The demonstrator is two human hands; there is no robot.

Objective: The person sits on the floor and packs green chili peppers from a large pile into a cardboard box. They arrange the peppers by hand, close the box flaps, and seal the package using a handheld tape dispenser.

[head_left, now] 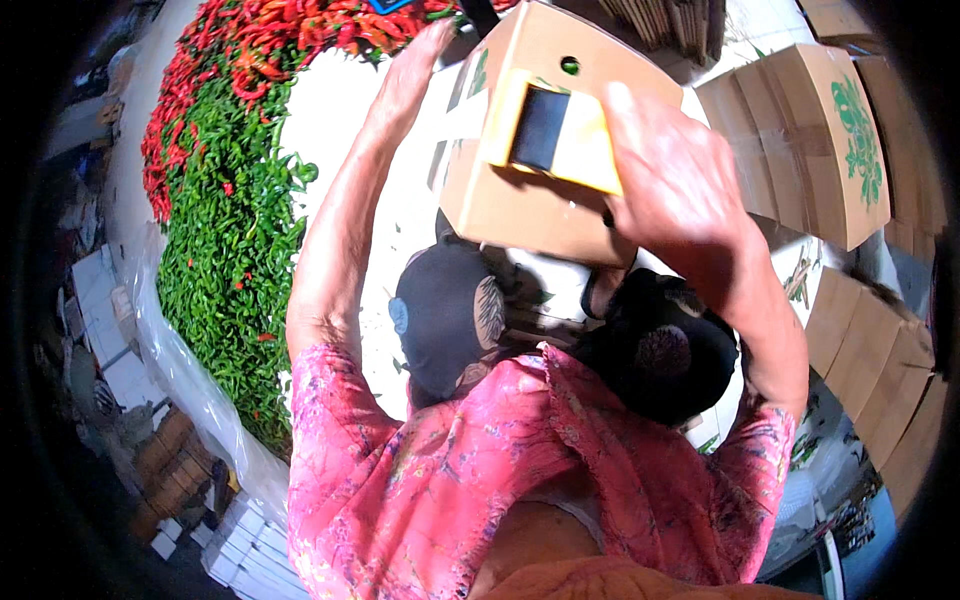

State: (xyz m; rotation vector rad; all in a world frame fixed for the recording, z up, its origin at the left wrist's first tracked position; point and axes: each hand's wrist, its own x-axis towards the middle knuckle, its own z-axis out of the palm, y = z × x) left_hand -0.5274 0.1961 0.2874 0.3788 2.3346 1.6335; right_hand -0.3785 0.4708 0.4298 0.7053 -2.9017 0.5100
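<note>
A cardboard box (577,217) stands tilted before my knees, with a round hole in its near face. My right hand (671,161) grips a yellow tape dispenser (495,120) with a dark panel, held over that face. Whether the dispenser touches the box I cannot tell. A pale strip (465,124), which looks like tape, crosses the box's left side. My left hand (435,41) reaches up past the left of the box, near its far end. Its fingers are not clear enough to tell whether they hold anything.
Green chili peppers (225,262) and red chili peppers (161,150) lie in a large heap at left, bordered by clear plastic sheeting (180,375). Another carton (795,142) with green print stands at right. Cardboard flaps (870,330) lie nearer me. Stacked flat cardboard (667,26) stands behind.
</note>
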